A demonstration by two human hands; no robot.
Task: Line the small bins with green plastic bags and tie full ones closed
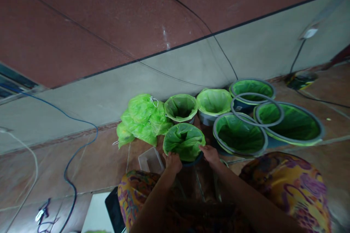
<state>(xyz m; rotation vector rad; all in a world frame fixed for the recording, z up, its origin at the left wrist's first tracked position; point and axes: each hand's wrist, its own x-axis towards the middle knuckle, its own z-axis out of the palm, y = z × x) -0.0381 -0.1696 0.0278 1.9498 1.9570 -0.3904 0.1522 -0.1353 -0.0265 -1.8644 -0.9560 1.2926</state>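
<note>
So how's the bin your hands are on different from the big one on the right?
The small bin is narrower; the big bin is wider. The small bin's green bag is crumpled and folded over the rim with no ring; the big bin's bag lies smooth under a grey ring. The left hand and right hand touch the small bin, not the big bin. Both stand on the floor, lined with green bags.

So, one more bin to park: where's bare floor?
Bare brown floor tiles lie between the heap of green plastic bags and the blue cable. Crowded: left hand and right hand grip a green-lined round bin, with more lined bins rim to rim on the right.
</note>
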